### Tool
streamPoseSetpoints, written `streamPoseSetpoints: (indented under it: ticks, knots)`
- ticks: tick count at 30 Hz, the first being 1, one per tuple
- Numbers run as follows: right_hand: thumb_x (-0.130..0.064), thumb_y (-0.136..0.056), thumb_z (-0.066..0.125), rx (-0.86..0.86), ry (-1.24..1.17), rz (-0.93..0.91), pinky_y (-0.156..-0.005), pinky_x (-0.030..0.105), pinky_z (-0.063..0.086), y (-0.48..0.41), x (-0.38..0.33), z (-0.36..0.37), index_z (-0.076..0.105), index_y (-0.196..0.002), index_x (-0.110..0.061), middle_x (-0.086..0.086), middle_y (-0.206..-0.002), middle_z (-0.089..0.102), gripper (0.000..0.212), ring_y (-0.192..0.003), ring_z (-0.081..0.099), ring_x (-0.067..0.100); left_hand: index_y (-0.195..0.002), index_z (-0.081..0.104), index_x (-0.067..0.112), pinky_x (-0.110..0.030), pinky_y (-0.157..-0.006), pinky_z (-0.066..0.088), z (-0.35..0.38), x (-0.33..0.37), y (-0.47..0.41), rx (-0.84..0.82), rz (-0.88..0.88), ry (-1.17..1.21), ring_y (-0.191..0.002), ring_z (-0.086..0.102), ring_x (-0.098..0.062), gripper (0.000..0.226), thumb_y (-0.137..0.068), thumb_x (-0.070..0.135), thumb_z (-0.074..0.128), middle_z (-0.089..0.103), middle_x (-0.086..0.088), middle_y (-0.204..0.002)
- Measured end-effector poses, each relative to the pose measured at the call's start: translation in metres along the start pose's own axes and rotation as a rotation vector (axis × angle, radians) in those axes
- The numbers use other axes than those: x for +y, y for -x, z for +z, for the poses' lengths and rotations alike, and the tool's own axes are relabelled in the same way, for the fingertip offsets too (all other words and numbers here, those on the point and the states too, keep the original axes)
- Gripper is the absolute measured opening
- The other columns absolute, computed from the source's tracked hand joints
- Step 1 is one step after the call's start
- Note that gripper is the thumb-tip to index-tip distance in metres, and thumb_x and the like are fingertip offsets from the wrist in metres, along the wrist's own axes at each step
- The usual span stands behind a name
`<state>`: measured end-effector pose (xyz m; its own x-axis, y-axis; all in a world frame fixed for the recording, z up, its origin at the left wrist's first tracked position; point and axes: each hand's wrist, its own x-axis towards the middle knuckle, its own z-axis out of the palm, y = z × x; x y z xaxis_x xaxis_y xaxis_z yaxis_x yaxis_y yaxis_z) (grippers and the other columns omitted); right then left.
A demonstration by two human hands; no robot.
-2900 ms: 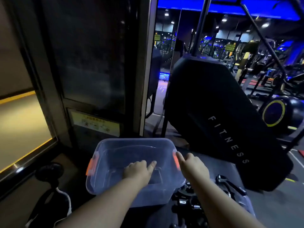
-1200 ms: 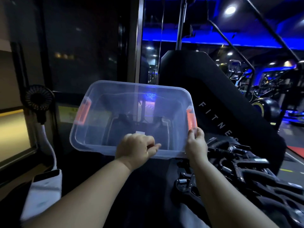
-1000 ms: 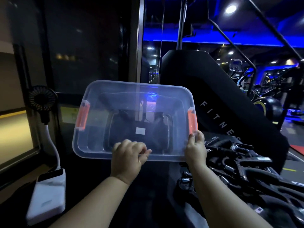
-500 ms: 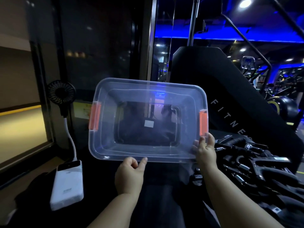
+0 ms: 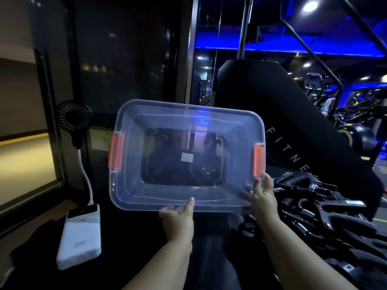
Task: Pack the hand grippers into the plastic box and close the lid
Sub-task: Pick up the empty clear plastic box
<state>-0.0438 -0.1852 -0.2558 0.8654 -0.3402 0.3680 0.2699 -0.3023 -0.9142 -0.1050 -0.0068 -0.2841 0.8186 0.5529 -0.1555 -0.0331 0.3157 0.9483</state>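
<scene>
The clear plastic box (image 5: 188, 193), with an orange latch on each short side, is held up in the air and tilted so its broad face points at me. My left hand (image 5: 178, 216) lies palm-up under the near long edge, thumb against the rim. My right hand (image 5: 262, 196) pinches the near right corner just below the right latch, with fingers showing through the plastic. The hand grippers (image 5: 310, 208), black with metal springs, lie in a heap to the right of the box.
A white power bank (image 5: 80, 233) lies at the left, with a small black fan (image 5: 74, 118) on a white gooseneck plugged into it. A black padded machine marked FITNESS (image 5: 293, 132) rises behind the box. A dark glass wall stands behind.
The box has been lifted off the dark surface and tipped up to face me. My left hand slid from the top of the box down to under its near edge.
</scene>
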Motion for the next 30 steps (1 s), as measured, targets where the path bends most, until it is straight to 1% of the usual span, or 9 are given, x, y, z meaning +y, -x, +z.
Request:
streamPoseSetpoints:
  ticks: [1, 3, 5, 9, 11, 14, 19, 24, 30]
  knots:
    - [-0.031, -0.101, 0.041, -0.007, 0.003, 0.015, -0.063, 0.037, 0.051, 0.000, -0.001, -0.001, 0.042, -0.104, -0.043, 0.007, -0.084, 0.063, 0.012, -0.073, 0.064, 0.030, -0.109, 0.038, 0.004, -0.041, -0.085, 0.054, 0.002, -0.003, 0.001, 0.007, 0.015, 0.035, -0.083, 0.067, -0.024, 0.052, -0.078, 0.023, 0.076, 0.069, -0.013, -0.086]
    - [-0.036, -0.099, 0.044, -0.016, 0.000, 0.060, -0.070, 0.047, 0.056, -0.001, 0.001, -0.005, 0.044, -0.107, -0.046, 0.003, -0.082, 0.066, 0.013, -0.075, 0.067, 0.033, -0.108, 0.036, 0.006, -0.044, -0.084, 0.055, 0.003, -0.004, 0.004, 0.011, 0.038, 0.098, -0.075, 0.068, -0.024, 0.048, -0.080, 0.016, 0.074, 0.068, -0.010, -0.077]
    - [-0.037, -0.099, 0.043, -0.041, 0.072, 0.058, -0.078, 0.051, 0.053, 0.002, -0.002, -0.012, 0.043, -0.125, -0.039, 0.000, -0.086, 0.066, 0.026, -0.079, 0.065, 0.030, -0.109, 0.036, 0.006, -0.043, -0.081, 0.056, 0.003, -0.003, 0.005, 0.001, 0.052, 0.141, -0.069, 0.068, -0.023, 0.047, -0.081, 0.013, 0.072, 0.068, -0.009, -0.073]
    - [-0.031, -0.099, 0.046, -0.075, 0.200, 0.028, -0.080, 0.031, 0.040, 0.009, -0.008, -0.028, 0.027, -0.145, -0.015, 0.002, -0.110, 0.059, 0.053, -0.093, 0.055, 0.019, -0.115, 0.035, 0.002, -0.040, -0.077, 0.056, 0.002, -0.002, 0.004, -0.006, 0.079, 0.184, -0.065, 0.066, -0.023, 0.049, -0.082, 0.010, 0.071, 0.067, -0.013, -0.072]
    - [-0.032, -0.096, 0.051, -0.061, 0.260, 0.017, -0.082, 0.031, 0.040, 0.016, -0.009, -0.038, 0.029, -0.143, -0.016, 0.001, -0.112, 0.059, 0.054, -0.097, 0.056, 0.018, -0.115, 0.036, 0.002, -0.039, -0.075, 0.056, 0.003, -0.003, 0.002, 0.001, 0.086, 0.202, -0.065, 0.065, -0.023, 0.049, -0.082, 0.009, 0.071, 0.067, -0.016, -0.073]
    - [-0.029, -0.090, 0.057, -0.055, 0.371, 0.004, -0.083, 0.033, 0.042, 0.027, -0.003, -0.052, 0.043, -0.126, -0.017, 0.003, -0.108, 0.058, 0.040, -0.098, 0.056, 0.021, -0.110, 0.036, 0.005, -0.039, -0.076, 0.055, 0.004, -0.007, -0.001, -0.003, 0.100, 0.202, -0.065, 0.065, -0.024, 0.047, -0.081, 0.012, 0.072, 0.067, -0.014, -0.069]
    - [-0.030, -0.086, 0.063, -0.181, 0.632, -0.125, -0.087, 0.033, 0.040, 0.046, 0.011, -0.063, 0.058, -0.100, -0.021, -0.002, -0.095, 0.055, 0.018, -0.101, 0.051, 0.020, -0.091, 0.041, 0.013, -0.031, -0.069, 0.053, 0.002, -0.009, -0.002, -0.014, 0.110, 0.220, -0.067, 0.066, -0.023, 0.034, -0.081, 0.013, 0.073, 0.067, -0.008, -0.061]
    - [-0.048, -0.087, 0.059, -0.239, 0.800, -0.225, -0.099, 0.032, 0.037, 0.060, 0.019, -0.064, 0.062, -0.112, -0.028, -0.005, -0.115, 0.058, 0.033, -0.116, 0.045, 0.019, -0.082, 0.040, 0.016, -0.026, -0.063, 0.051, -0.001, -0.009, 0.000, -0.037, 0.103, 0.253, -0.064, 0.066, -0.020, 0.032, -0.082, 0.014, 0.072, 0.067, -0.010, -0.064]
    - [-0.072, -0.080, 0.046, -0.356, 1.030, -0.239, -0.103, 0.035, 0.035, 0.069, 0.016, -0.063, 0.049, -0.131, -0.041, -0.015, -0.142, 0.039, 0.060, -0.124, 0.045, 0.019, -0.086, 0.049, 0.013, -0.029, -0.067, 0.053, -0.004, -0.014, -0.003, -0.056, 0.087, 0.250, -0.069, 0.069, -0.020, 0.026, -0.082, 0.023, 0.072, 0.070, -0.006, -0.066]
